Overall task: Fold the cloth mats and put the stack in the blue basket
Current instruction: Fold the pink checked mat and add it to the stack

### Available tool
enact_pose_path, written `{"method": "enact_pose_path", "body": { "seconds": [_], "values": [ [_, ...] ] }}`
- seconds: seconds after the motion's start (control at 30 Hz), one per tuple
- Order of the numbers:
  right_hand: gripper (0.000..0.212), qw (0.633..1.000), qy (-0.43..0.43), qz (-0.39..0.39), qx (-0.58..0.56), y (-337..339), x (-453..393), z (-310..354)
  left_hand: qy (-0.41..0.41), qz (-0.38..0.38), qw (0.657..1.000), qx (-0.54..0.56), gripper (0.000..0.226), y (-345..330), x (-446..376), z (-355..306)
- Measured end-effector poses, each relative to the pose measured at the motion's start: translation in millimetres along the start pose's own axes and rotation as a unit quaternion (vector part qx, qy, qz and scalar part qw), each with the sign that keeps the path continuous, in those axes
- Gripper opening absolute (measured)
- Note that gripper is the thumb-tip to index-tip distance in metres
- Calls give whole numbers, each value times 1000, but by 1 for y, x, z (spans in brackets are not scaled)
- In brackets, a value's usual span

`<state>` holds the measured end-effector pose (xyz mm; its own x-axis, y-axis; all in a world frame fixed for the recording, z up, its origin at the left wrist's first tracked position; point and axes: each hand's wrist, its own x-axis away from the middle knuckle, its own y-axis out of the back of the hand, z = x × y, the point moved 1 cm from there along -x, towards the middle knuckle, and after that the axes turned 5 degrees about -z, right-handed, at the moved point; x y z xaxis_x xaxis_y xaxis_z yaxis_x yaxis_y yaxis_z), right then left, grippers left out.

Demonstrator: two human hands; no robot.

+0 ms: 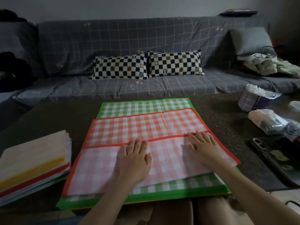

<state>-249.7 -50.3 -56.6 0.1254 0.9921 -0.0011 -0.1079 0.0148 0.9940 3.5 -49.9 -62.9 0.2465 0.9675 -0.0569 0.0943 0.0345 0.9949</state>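
Both palms lie flat with fingers straight, left hand (133, 155) and right hand (201, 147) pressing the red mat's (142, 127) folded-over near half to set the crease, atop a green mat (146, 105), seemingly beside a finished stack (32, 163); no basket shows.

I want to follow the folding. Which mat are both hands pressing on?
The red mat, on top of the green mat. Its near half is folded over, pale underside up, under the left hand and right hand.

Under my palms the red gingham mat (142, 127) looks like thin matt cloth, its folded-over underside paler; the counter (227, 120) looks rough and speckled.
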Motion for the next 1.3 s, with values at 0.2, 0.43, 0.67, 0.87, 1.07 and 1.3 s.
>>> {"method": "enact_pose_path", "body": {
  "seconds": [0.2, 0.43, 0.67, 0.87, 1.07, 1.3],
  "values": [
    [52, 988, 137, -11, -64, -2, 9, 86, 3, 1, 1000, 10, 58, -1, -1, 1],
    [94, 986, 163, -36, -11, -22, 8, 98, -13, 4, 999, 30, 58, -1, 0, 10],
    [101, 985, 170, -17, 4, -22, 8, 95, 58, 28, 998, 21, 57, 7, 24, 93],
    [91, 985, 174, -15, 6, -23, 8, 95, 54, 19, 998, 33, 58, 11, 32, 117],
    [101, 984, 176, 1, 10, -14, 11, 97, 55, 28, 997, 34, 58, 14, 33, 113],
    [57, 988, 157, -5, 2, -14, 10, 98, 3, 12, 997, 78, 51, 40, 15, 77]
  ]
}}
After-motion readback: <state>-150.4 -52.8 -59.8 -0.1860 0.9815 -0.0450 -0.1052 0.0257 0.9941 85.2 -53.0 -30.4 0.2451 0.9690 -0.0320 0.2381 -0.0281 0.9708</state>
